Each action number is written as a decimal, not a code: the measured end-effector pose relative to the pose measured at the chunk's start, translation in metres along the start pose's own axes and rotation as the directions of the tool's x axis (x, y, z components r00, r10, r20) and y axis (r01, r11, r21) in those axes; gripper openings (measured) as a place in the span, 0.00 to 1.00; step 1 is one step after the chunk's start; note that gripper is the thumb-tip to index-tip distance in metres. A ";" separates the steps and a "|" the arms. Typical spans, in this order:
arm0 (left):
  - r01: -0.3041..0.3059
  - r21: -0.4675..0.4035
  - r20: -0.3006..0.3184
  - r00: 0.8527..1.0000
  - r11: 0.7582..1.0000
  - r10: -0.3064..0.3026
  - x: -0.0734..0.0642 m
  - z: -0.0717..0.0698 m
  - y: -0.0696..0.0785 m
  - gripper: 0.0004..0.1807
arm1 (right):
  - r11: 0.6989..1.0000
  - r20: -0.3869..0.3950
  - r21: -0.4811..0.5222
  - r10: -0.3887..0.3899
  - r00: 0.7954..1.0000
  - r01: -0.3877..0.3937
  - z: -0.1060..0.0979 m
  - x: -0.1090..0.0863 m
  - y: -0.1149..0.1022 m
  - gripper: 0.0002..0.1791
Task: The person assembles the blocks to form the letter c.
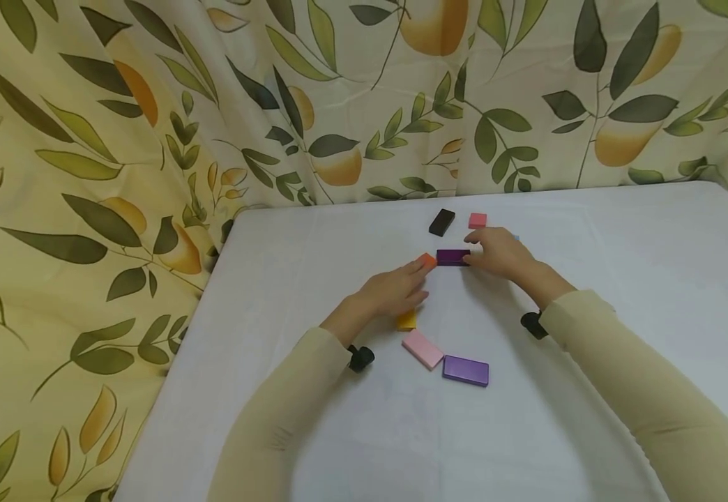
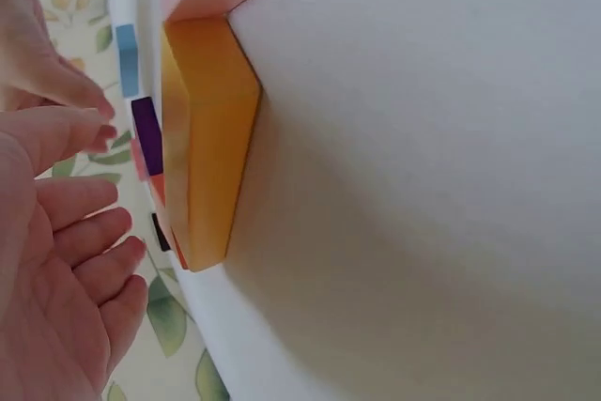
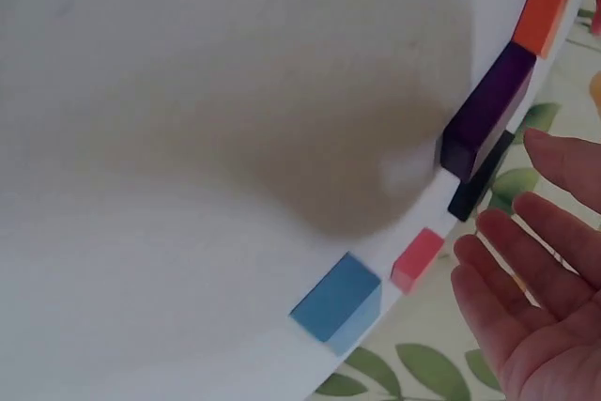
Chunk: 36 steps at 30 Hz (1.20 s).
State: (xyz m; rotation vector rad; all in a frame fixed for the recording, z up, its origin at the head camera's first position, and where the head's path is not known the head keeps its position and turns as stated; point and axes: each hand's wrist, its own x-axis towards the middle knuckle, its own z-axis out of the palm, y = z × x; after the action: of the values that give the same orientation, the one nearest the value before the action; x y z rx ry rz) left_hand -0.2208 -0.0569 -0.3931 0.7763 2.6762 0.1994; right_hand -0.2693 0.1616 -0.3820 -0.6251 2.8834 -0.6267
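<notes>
In the head view my left hand (image 1: pixel 394 290) is over the orange block (image 1: pixel 427 260), its extended fingers overlapping it. A yellow block (image 2: pixel 211 129) lies under that hand, standing large beside the relaxed fingers in the left wrist view. My right hand (image 1: pixel 501 252) is at the right end of a dark purple block (image 1: pixel 452 258), with thumb and fingers apart. The right wrist view shows its palm (image 3: pixel 554 345) holding nothing. Orange and dark purple blocks meet end to end. A pink block (image 1: pixel 423 349) continues the curve below the yellow one, followed by a lighter purple block (image 1: pixel 466 371).
A black block (image 1: pixel 442 222) and a small coral-pink block (image 1: pixel 478 221) lie toward the back of the white-covered table (image 1: pixel 640 279). Mostly hidden behind my right hand in the head view is a blue block (image 3: pixel 336 298). A leaf-patterned curtain (image 1: pixel 364 104) hangs behind.
</notes>
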 end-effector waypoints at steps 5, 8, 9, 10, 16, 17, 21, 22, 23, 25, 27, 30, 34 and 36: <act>-0.009 -0.007 0.006 1.000 1.000 0.009 -0.006 0.003 0.001 0.31 | 1.000 -0.002 0.007 0.012 1.000 -0.012 -0.007 -0.008 0.010 0.21; -0.043 0.003 -0.005 0.999 0.999 0.043 -0.010 0.005 0.002 0.32 | 1.000 -0.017 0.014 0.019 1.000 -0.019 -0.011 -0.013 0.014 0.21; -0.054 0.006 -0.009 0.999 0.999 0.054 -0.012 0.006 0.003 0.32 | 1.000 -0.022 0.016 0.025 0.999 -0.025 -0.012 -0.014 0.016 0.21; -0.064 0.005 -0.013 0.998 0.998 0.065 -0.013 0.007 0.004 0.32 | 0.999 -0.026 0.019 0.034 0.999 -0.034 -0.014 -0.015 0.017 0.22; -0.123 0.024 -0.018 0.992 0.992 0.124 -0.024 0.017 0.012 0.31 | 0.992 -0.043 0.062 0.112 0.993 -0.109 -0.017 -0.019 0.025 0.22; -0.131 0.028 -0.015 0.991 0.991 0.131 -0.026 0.018 0.015 0.31 | 0.991 -0.048 0.066 0.122 0.991 -0.118 -0.017 -0.020 0.026 0.22; -0.153 0.029 0.005 0.988 0.988 0.153 -0.034 0.021 0.024 0.31 | 0.983 -0.082 0.059 0.179 0.980 -0.175 -0.018 -0.023 0.031 0.21; -0.161 0.030 0.009 0.987 0.987 0.160 -0.036 0.022 0.026 0.31 | 0.979 -0.088 0.058 0.199 0.976 -0.194 -0.018 -0.024 0.032 0.22; -0.170 0.028 0.011 0.985 0.985 0.170 -0.038 0.023 0.028 0.31 | 0.974 -0.093 0.061 0.222 0.971 -0.217 -0.019 -0.024 0.033 0.22; -0.197 0.035 0.011 0.980 0.980 0.197 -0.041 0.025 0.031 0.31 | 0.962 -0.093 0.072 0.268 0.959 -0.262 -0.019 -0.025 0.035 0.22; -0.226 0.045 0.009 0.974 0.973 0.226 -0.044 0.027 0.035 0.31 | 0.950 -0.082 0.087 0.306 0.949 -0.299 -0.019 -0.026 0.037 0.24; -0.259 0.051 0.009 0.966 0.965 0.259 -0.047 0.029 0.040 0.31 | 0.936 -0.066 0.107 0.343 0.937 -0.335 -0.019 -0.025 0.038 0.25; -0.283 0.046 0.027 0.959 0.958 0.282 -0.051 0.031 0.047 0.31 | 0.932 -0.056 0.105 0.354 0.934 -0.347 -0.018 -0.024 0.039 0.25; -0.301 0.045 0.038 0.953 0.953 0.299 -0.052 0.032 0.050 0.31 | 0.932 -0.053 0.102 0.355 0.933 -0.349 -0.017 -0.024 0.040 0.25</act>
State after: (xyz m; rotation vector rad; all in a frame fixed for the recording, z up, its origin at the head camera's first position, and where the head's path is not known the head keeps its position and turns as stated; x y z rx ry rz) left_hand -0.1435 -0.0414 -0.3967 1.1922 2.5305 0.1931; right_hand -0.2662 0.2112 -0.3826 -0.0658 2.9019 -0.7292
